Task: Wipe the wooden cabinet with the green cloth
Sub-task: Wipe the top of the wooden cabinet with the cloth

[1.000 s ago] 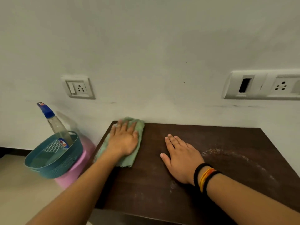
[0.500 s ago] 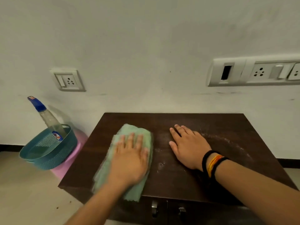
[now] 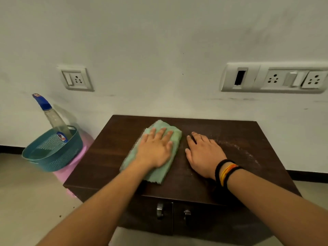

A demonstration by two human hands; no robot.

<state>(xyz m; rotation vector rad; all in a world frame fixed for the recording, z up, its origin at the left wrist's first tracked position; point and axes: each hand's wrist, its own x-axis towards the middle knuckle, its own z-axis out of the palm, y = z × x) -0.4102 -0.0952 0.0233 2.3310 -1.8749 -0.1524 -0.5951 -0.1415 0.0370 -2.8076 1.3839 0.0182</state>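
Observation:
The dark wooden cabinet [image 3: 110, 157] stands against the white wall, with two metal door handles [image 3: 159, 210] below its front edge. A folded green cloth [image 3: 159, 173] lies flat on the middle of its top. My left hand [image 3: 154, 150] presses flat on the cloth, fingers spread and pointing at the wall. My right hand [image 3: 204, 153] rests flat on the bare wood just right of the cloth, apart from it, with black and orange bands on the wrist. A pale dusty streak [image 3: 243, 150] curves over the top's right part.
Left of the cabinet a teal perforated basket [image 3: 53, 157] sits on a pink stool [image 3: 71, 169] and holds a spray bottle with a blue cap [image 3: 51, 116]. Wall sockets are above on the left [image 3: 76, 79] and on the right [image 3: 273, 78]. Pale floor lies in front.
My left hand has slid the cloth from the back left corner to the front and then toward the middle of the top. My right hand stayed flat. The view has pulled back.

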